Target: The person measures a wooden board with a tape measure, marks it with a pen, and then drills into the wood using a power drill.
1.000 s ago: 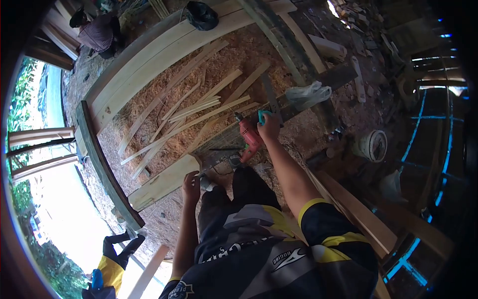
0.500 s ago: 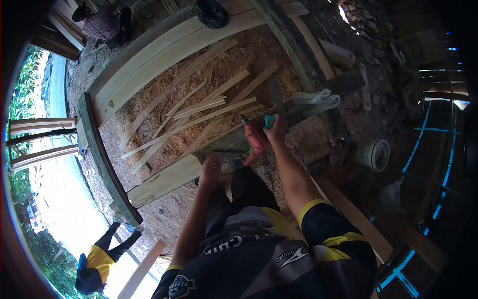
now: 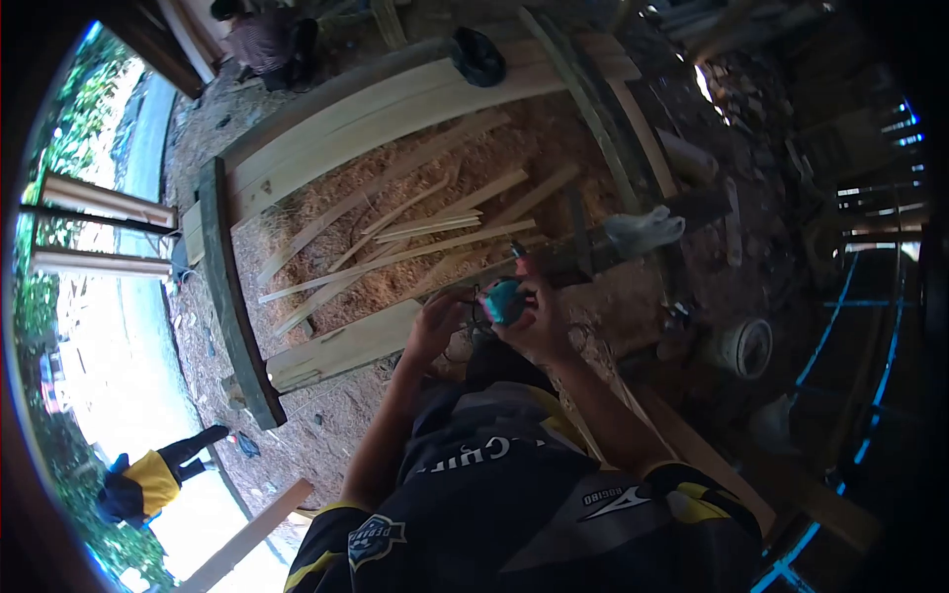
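Observation:
My right hand (image 3: 539, 326) is closed round a rounded teal object (image 3: 506, 302), about the size of a tape measure, in front of my body. Close to its left side is my left hand (image 3: 440, 321), fingers bent and pinched together. A thin dark loop or edge shows between the two hands; what the left fingers grip is too small to make out. Just beyond my right hand, the red power drill (image 3: 525, 262) is mostly hidden, with only its front end showing above the fingers.
Long planks (image 3: 341, 124) and dark beams (image 3: 237, 287) frame ground covered in shavings, with several thin wood strips (image 3: 425, 225) inside. A black bag (image 3: 477, 57), a clear plastic bag (image 3: 643, 232) and a white bucket (image 3: 751, 348) stand around. One person (image 3: 262, 44) crouches at the back; another (image 3: 148, 484) walks outside left.
My right hand has drawn the teal object back toward me, in front of the drill. My left hand has risen to meet it. The view has shifted slightly, and the person outside has moved left.

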`<state>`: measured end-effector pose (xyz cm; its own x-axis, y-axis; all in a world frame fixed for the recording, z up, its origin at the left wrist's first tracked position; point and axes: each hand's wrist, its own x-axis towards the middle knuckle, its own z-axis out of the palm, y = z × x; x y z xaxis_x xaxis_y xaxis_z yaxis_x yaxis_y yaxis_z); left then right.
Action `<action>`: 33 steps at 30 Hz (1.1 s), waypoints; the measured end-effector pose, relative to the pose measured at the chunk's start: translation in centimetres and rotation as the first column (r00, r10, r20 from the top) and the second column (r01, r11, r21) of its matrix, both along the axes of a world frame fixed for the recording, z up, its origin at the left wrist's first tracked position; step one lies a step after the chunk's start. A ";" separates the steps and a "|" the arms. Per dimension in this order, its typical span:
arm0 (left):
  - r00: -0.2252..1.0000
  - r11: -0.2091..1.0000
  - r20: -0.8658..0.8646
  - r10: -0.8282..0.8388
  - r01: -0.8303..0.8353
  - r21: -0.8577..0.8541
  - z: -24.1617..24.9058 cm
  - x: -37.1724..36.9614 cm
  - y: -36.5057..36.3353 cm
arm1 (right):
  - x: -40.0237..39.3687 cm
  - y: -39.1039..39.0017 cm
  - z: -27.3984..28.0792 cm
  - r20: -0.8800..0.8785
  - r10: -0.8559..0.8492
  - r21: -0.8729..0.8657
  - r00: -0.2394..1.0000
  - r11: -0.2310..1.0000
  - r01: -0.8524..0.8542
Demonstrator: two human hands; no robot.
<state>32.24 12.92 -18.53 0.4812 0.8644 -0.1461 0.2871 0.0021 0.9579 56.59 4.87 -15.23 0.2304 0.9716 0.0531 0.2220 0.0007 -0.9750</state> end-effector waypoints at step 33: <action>0.883 0.990 0.449 0.138 -0.124 -0.062 6.8 -40.4 -5.7 | -39.7 -2.6 9.3 0.093 0.416 -0.139 0.905 0.905 -0.401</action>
